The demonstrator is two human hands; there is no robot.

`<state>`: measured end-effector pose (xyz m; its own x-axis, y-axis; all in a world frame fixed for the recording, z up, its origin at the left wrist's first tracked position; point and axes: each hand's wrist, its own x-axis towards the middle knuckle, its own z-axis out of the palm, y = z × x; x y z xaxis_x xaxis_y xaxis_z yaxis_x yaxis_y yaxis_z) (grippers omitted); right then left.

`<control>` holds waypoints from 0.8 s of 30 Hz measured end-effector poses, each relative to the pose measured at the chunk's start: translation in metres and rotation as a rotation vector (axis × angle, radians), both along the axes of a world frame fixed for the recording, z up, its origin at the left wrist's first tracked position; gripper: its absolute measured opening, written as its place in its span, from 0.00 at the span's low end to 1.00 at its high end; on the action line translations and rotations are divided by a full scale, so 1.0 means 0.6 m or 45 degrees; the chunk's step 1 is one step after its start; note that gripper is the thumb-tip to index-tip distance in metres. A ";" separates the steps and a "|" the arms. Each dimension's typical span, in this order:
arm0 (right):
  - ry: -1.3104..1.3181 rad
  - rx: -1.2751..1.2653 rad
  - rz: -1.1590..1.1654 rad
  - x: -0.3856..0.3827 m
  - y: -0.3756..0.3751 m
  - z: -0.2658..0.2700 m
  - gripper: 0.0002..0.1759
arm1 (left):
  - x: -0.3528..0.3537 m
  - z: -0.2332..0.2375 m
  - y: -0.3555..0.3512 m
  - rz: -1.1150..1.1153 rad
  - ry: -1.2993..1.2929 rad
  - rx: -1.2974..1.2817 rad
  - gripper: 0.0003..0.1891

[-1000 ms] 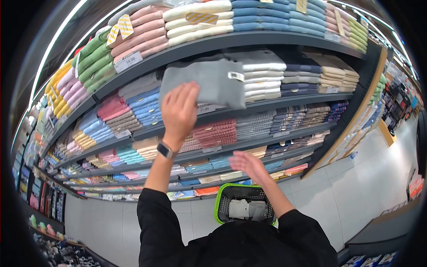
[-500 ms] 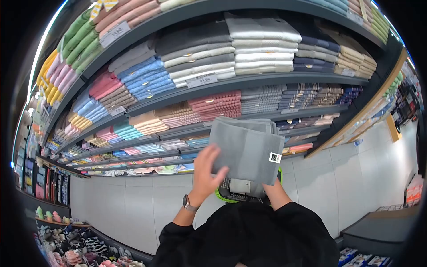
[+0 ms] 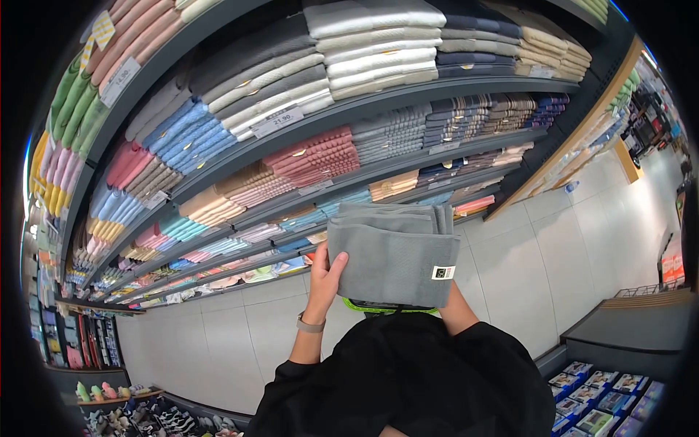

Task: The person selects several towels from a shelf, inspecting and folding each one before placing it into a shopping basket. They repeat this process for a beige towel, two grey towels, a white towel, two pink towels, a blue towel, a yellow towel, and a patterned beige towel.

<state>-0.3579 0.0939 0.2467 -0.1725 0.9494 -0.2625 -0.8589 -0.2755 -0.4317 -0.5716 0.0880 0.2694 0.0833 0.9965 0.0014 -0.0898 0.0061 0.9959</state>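
A folded grey towel (image 3: 393, 266), with several layers at its far edge and a small black-and-white label (image 3: 442, 272) near its right side, is held up before my body. My left hand (image 3: 321, 280) grips its left edge, the thumb lying on top and the fingers out of sight underneath. At the near right corner my right hand (image 3: 454, 309) supports it from below. Only the wrist and a bit of that hand show; its fingers are hidden by the towel. Beneath the towel, the bright green rim of a basket (image 3: 354, 303) peeks out, mostly covered.
Shelves (image 3: 393, 164) of folded towels in many colours curve across the front, with a price tag (image 3: 277, 121) on one edge. Pale floor tiles (image 3: 226, 349) lie below. Slippers (image 3: 156, 419) are displayed at lower left, boxed goods (image 3: 601, 393) at lower right. A wooden-edged panel (image 3: 568, 138) stands at right.
My left hand has closed on the towel's left edge, having been spread beside it. The towel has shifted slightly left and down, covering more of the basket. The view has turned.
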 end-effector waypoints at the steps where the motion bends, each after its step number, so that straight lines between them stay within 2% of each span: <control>1: -0.004 -0.008 -0.008 0.007 0.001 0.002 0.31 | 0.001 -0.004 0.000 -0.007 0.002 -0.005 0.19; 4: -0.012 -0.027 -0.018 0.015 0.037 0.013 0.31 | -0.004 -0.020 0.001 0.088 0.063 0.033 0.15; 6: -0.018 -0.038 -0.019 0.029 0.004 0.005 0.31 | -0.005 -0.024 0.001 0.205 0.129 0.091 0.12; 10: -0.019 -0.074 -0.011 0.055 -0.020 -0.011 0.31 | 0.000 -0.025 -0.007 0.262 0.203 0.135 0.12; 12: -0.025 -0.056 0.102 0.072 -0.028 -0.038 0.28 | 0.009 -0.025 -0.012 0.296 0.235 0.216 0.15; 13: -0.151 -0.041 0.122 0.076 -0.032 -0.036 0.29 | 0.017 -0.019 -0.017 0.294 0.241 0.197 0.15; 15: -0.189 -0.028 0.157 0.082 -0.041 -0.031 0.29 | 0.034 -0.007 -0.026 0.283 -0.201 -0.050 0.20; 16: -0.231 0.002 0.195 0.086 -0.048 -0.025 0.30 | 0.033 -0.017 -0.032 0.288 -0.196 -0.072 0.20; 18: -0.258 -0.056 0.196 0.100 -0.059 -0.017 0.30 | 0.023 -0.045 -0.041 -0.005 -0.363 -0.597 0.26; 19: -0.285 -0.091 0.188 0.106 -0.064 -0.018 0.31 | 0.023 -0.053 -0.049 0.000 -0.361 -0.613 0.26; 20: -0.060 -0.100 0.308 0.125 -0.069 -0.036 0.32 | 0.024 -0.060 -0.055 0.012 -0.351 -0.611 0.26; 22: -0.199 -0.058 0.319 0.176 -0.091 -0.139 0.32 | 0.027 -0.066 -0.065 0.026 -0.348 -0.609 0.26; 24: -0.965 -0.434 0.248 0.261 -0.206 -0.334 0.30 | 0.029 -0.068 -0.076 0.105 -0.428 -0.596 0.25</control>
<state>-0.2011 -0.0297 0.0461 0.0133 0.7689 -0.6392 -0.2952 -0.6077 -0.7373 -0.5544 0.0424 0.2287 0.0763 0.9005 -0.4280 -0.4193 0.4185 0.8057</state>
